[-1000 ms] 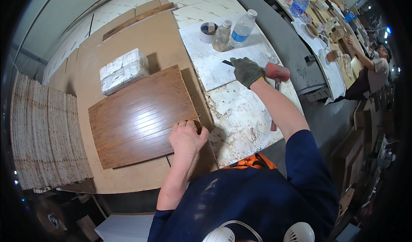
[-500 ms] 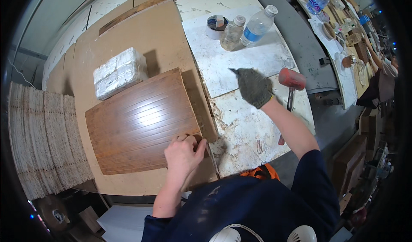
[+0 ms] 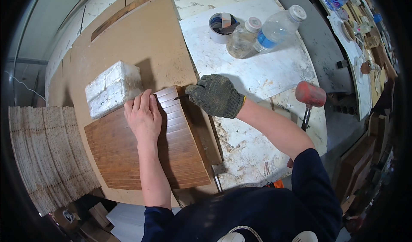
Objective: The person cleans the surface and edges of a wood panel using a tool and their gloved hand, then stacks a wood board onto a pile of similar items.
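A brown wooden board [image 3: 124, 145] with parallel grooves lies on the tan sheet. Across its far part rests my left hand [image 3: 143, 113], bare and open, fingers stretched toward the board's far edge. My right hand [image 3: 216, 96], in a dark knitted glove, is closed around a thin dark pointed tool [image 3: 180, 97]. Its tip is over the board near the far right corner; the glove hides the rest, so its exact kind does not show. Just beyond the board sits a white wrapped block [image 3: 112, 89], close to my left fingertips.
A red-headed mallet [image 3: 310, 95] lies right of my right forearm. Beyond my right hand stand a round tub [image 3: 219, 35] holding dark items, a small cloudy bottle [image 3: 242, 40] and a larger clear bottle [image 3: 279, 29]. Stacked rough-edged panels [image 3: 49, 152] stand at the left.
My left hand has moved from the board's near right edge to its far part. My right hand has come left from above the white sheet to the board's far right corner, still holding the pointed tool.
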`<state>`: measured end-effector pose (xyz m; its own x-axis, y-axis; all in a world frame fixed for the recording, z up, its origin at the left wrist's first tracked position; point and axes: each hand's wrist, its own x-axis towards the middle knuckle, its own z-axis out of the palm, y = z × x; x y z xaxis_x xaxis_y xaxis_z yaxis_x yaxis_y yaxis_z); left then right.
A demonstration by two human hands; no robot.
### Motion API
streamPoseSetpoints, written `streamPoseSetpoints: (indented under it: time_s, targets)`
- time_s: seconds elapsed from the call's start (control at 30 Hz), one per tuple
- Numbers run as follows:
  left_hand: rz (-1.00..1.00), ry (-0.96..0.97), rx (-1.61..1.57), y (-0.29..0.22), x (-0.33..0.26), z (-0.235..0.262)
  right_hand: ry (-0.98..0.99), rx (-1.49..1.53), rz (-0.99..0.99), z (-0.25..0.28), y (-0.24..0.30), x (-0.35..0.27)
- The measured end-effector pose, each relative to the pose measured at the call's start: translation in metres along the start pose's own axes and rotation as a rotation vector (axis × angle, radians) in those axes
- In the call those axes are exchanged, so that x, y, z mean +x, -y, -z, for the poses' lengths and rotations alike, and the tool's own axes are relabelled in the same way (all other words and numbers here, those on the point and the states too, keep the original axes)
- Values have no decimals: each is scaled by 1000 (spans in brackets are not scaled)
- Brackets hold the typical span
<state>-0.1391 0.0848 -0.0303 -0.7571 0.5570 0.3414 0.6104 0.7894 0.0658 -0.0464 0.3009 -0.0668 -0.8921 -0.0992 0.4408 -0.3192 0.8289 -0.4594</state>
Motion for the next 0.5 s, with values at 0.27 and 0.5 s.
streamPoseSetpoints:
  time_s: [0.27,0.5]
  targets:
    - [82,33,-98,-2,2,-1,51,13,128,-15,-17,20]
    - [118,38,-123,-2,2,0,-68,-202,-122,-9,-26,62]
